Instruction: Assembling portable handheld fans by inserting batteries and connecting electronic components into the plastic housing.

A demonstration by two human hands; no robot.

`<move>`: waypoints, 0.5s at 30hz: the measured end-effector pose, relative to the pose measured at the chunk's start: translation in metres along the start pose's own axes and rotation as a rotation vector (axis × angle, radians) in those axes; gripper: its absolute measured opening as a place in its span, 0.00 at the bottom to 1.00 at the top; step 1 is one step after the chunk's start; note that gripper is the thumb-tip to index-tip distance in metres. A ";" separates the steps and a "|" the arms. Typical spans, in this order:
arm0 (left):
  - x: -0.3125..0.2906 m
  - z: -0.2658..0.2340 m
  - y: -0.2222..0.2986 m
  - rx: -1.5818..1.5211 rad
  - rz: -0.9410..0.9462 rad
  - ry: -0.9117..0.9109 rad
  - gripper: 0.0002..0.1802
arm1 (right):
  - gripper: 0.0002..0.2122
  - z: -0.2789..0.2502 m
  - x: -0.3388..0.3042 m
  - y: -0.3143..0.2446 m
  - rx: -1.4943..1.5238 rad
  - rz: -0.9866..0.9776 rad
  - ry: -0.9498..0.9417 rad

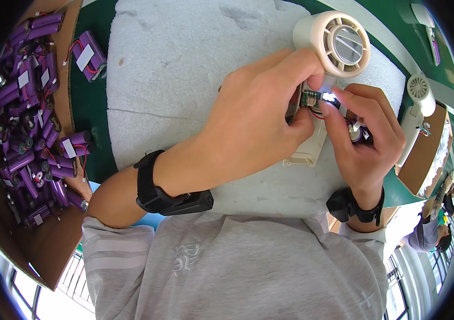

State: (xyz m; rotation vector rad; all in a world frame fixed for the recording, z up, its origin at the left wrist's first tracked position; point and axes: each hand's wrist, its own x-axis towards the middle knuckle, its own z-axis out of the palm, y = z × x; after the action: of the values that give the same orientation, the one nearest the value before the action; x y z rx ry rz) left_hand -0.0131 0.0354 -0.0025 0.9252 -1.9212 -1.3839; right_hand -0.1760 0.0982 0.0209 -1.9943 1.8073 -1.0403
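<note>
A small green circuit board (310, 98) with a brightly lit white display sits between my two hands, above the open handle of a cream handheld fan (302, 24). My left hand (264, 104) is closed, thumb and forefinger at the board's left end. The thumb and forefinger of my right hand (368, 125) pinch around the lit end. Thin red and black wires run below the board. A purple battery cell (364, 134) shows partly under my right fingers. The fan's round grille faces up, and its handle shell (304, 154) extends toward me, partly covered by my hands.
Under the fan lies a white foam sheet (157, 69) on a green table (96, 101). A cardboard box (51, 256) of purple battery packs stands left, with two packs beside it. Another fan (419, 98) and a smaller box (424, 165) are right. People appear far right.
</note>
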 end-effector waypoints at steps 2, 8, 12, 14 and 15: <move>0.000 -0.001 -0.002 -0.006 0.016 -0.007 0.16 | 0.11 0.000 0.000 -0.001 -0.007 -0.012 -0.001; 0.003 -0.014 -0.006 -0.155 0.055 -0.123 0.17 | 0.10 0.000 -0.001 -0.003 -0.018 0.024 -0.020; 0.009 -0.023 -0.009 -0.004 0.260 -0.185 0.18 | 0.10 -0.001 0.000 -0.003 0.008 0.074 -0.015; 0.009 -0.024 -0.007 0.003 0.237 -0.201 0.18 | 0.09 -0.002 0.000 -0.004 0.015 0.096 -0.015; 0.009 -0.025 -0.006 0.013 0.211 -0.215 0.18 | 0.09 -0.002 0.001 -0.004 0.019 0.121 -0.041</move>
State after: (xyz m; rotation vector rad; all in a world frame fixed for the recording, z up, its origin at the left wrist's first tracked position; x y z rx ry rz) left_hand 0.0026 0.0132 -0.0009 0.5774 -2.1204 -1.3916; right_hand -0.1744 0.0991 0.0251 -1.8561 1.8638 -0.9694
